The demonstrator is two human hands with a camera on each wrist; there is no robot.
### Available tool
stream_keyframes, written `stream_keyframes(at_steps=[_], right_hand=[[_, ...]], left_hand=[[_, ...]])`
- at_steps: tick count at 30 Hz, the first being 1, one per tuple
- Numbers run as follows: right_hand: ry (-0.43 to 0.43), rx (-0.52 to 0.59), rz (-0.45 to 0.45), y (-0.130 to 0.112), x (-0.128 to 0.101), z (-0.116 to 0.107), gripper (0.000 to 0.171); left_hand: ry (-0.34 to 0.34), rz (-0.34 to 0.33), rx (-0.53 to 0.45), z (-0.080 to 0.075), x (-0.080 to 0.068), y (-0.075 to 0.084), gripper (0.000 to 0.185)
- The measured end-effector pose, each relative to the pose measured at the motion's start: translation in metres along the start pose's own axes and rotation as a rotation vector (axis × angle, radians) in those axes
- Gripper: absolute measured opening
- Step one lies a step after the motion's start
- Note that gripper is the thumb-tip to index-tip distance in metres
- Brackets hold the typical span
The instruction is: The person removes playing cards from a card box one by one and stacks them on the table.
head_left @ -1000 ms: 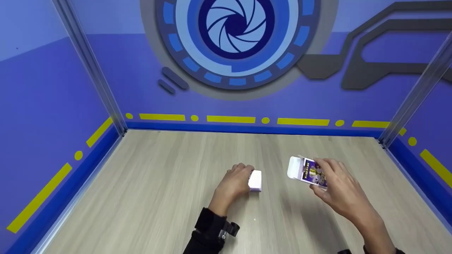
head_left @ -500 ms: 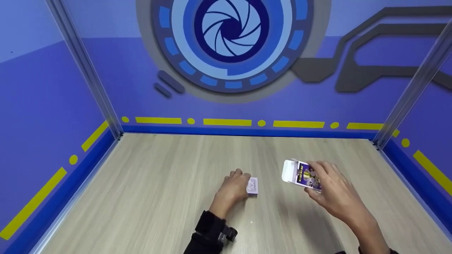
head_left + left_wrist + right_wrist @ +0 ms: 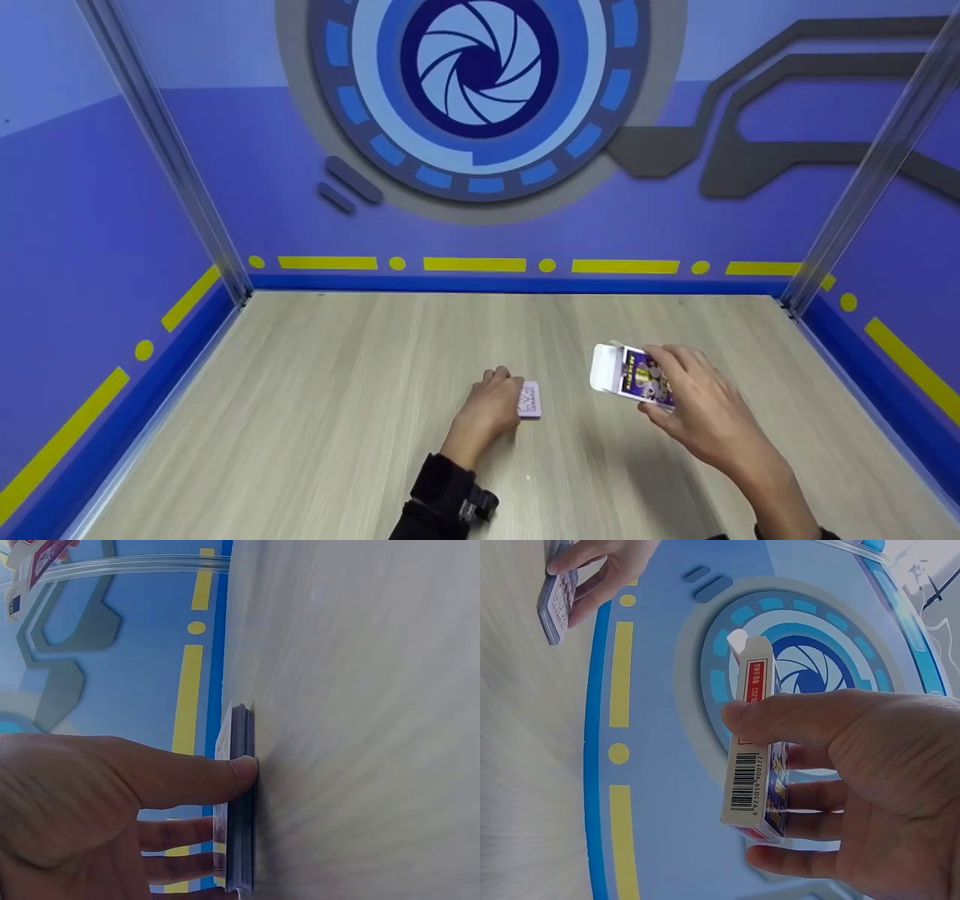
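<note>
At the middle of the table my left hand (image 3: 486, 409) grips a deck of playing cards (image 3: 529, 400), its patterned back facing up. In the left wrist view the thumb (image 3: 244, 767) presses one edge of the deck (image 3: 241, 832) while fingers reach round the other side. The deck lies flat at the table surface. To the right, my right hand (image 3: 705, 409) holds a purple-and-white card box (image 3: 646, 376) above the table, its white end flap open toward the left. The right wrist view shows the box's barcode side (image 3: 744, 780), with the thumb across it.
The wood-grain table (image 3: 360, 390) is enclosed by a blue back wall (image 3: 480, 240) and side walls with yellow markings. Metal posts (image 3: 180, 165) stand at the back corners. A black wrist strap (image 3: 444, 480) sits on the left forearm.
The deck's top looked plain white a second ago and now shows its patterned back. Both hands keep their grips. The head view has shifted slightly.
</note>
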State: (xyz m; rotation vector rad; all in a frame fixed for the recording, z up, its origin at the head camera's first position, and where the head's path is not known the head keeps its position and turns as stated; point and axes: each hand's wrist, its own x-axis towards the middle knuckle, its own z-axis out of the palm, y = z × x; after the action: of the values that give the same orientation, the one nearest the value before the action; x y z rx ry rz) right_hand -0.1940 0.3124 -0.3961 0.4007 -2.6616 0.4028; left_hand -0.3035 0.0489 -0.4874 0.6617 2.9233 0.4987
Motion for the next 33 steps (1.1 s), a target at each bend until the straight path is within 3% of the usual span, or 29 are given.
stream_keyframes(at_steps=[24, 33], right_hand=[[-0.029, -0.009, 0.000, 0.0010, 0.0003, -0.0015, 0.077], [-0.036, -0.009, 0.002, -0.0003, -0.0007, -0.0009, 0.075]], left_hand=[[-0.031, 0.005, 0.017, -0.0020, 0.0058, -0.0027, 0.043], [-0.034, -0.003, -0.044, -0.0018, 0.0058, -0.0034, 0.039]])
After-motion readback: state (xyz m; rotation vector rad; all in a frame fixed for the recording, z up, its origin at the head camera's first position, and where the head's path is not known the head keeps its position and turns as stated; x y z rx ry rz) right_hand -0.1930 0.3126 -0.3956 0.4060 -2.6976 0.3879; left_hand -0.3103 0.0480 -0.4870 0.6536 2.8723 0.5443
